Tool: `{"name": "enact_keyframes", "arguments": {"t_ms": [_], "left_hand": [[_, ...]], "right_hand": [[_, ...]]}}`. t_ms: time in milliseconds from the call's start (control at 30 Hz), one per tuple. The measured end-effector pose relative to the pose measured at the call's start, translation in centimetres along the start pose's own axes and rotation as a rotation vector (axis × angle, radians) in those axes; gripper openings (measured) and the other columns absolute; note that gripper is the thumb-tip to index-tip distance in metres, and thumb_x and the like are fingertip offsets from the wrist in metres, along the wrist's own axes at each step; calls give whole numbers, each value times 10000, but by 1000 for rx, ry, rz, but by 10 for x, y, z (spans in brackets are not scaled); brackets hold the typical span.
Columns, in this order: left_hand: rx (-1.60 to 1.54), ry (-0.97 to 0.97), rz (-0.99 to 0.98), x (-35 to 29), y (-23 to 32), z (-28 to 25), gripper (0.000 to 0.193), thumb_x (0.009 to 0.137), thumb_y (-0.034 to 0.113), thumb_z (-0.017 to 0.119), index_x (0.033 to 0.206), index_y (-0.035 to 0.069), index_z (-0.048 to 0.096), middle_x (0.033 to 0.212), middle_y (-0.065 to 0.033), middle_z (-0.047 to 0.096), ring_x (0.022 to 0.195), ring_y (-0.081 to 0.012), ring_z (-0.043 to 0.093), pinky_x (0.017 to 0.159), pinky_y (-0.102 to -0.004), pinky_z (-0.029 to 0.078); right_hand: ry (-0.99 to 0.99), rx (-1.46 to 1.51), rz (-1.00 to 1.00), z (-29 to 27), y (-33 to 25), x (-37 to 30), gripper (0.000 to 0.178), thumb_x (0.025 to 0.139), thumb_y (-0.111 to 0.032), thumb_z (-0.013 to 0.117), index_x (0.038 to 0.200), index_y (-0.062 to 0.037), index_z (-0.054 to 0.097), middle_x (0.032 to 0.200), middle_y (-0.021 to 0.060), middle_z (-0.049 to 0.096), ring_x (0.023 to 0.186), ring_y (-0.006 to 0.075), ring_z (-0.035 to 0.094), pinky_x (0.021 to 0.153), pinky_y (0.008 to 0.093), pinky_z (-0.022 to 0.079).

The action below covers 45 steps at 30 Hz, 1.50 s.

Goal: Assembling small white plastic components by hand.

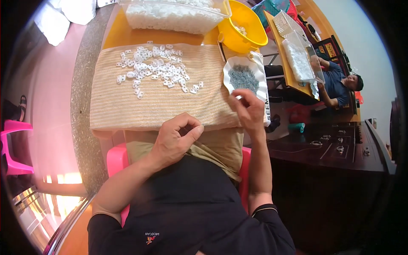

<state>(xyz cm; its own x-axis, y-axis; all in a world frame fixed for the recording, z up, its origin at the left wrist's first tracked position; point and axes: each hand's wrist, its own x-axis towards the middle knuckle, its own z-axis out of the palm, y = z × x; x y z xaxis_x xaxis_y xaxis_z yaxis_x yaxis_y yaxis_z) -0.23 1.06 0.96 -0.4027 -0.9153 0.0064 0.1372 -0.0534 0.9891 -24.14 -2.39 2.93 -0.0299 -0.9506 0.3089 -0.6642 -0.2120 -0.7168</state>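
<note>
My left hand (176, 138) is closed in a pinch at the near edge of the striped cloth (204, 108), thumb against forefinger; whatever lies between them is too small to make out. Over the near rim of a white scalloped dish (227, 74), my right hand (250, 111) has its fingers drawn together. A white spot shows at those fingertips, but I cannot tell if it is a held piece. Many small grey-blue pieces, thin like screws or pins, fill the dish (243, 78). Small white plastic pieces with two holes (159, 68) lie scattered on the cloth beyond my left hand.
A clear bin of white pieces (174, 19) stands at the back, beside a yellow basket (242, 27). To the right, a person (338, 83) sits at another table with a clear bin (297, 59). A dark cabinet (314, 146) is at near right, a pink stool (17, 146) far left.
</note>
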Motion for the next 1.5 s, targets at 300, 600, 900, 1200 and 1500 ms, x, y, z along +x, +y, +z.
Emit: {"name": "enact_keyframes", "arguments": {"t_ms": [300, 600, 900, 1200, 1500], "left_hand": [[-306, -70, -134, 2, 0, -1, 155, 916, 163, 604, 892, 11, 601, 737, -15, 593, 663, -78, 568, 626, -215, 471], [-485, -92, -199, 3, -3, -4, 169, 911, 174, 612, 940, 8, 600, 800, -37, 615, 691, -93, 585, 649, -233, 510], [-579, -78, -276, 6, -7, -4, 174, 918, 141, 598, 1021, 1, 609, 866, -36, 618, 749, -88, 588, 685, -250, 538], [-670, 3, -370, 7, -11, -3, 211, 914, 41, 568, 1116, -17, 585, 946, -59, 636, 815, -111, 626, 745, -273, 571], [-692, 37, -338, 9, -11, -3, 157, 894, 22, 592, 1039, -30, 562, 922, -83, 639, 794, -133, 657, 706, -242, 567]], "right_hand": [[-375, 713, 81, 27, -38, -40, 163, 839, -30, 675, 992, 24, 659, 941, 86, 629, 806, 94, 547, 678, 220, 438], [-369, 866, 187, 37, -41, -46, 127, 881, -46, 632, 974, 41, 637, 941, 91, 607, 715, 114, 584, 615, 230, 477], [-289, 935, 268, 43, -33, -48, 117, 913, -63, 591, 972, 39, 589, 903, 91, 591, 615, 99, 560, 551, 224, 468], [-258, 852, 330, 45, -27, -48, 104, 916, -54, 586, 945, 46, 591, 866, 71, 599, 640, 96, 551, 583, 219, 459], [-317, 842, 292, 49, -24, -48, 107, 911, -59, 597, 934, 45, 597, 876, 67, 595, 677, 91, 559, 618, 210, 473]]}}
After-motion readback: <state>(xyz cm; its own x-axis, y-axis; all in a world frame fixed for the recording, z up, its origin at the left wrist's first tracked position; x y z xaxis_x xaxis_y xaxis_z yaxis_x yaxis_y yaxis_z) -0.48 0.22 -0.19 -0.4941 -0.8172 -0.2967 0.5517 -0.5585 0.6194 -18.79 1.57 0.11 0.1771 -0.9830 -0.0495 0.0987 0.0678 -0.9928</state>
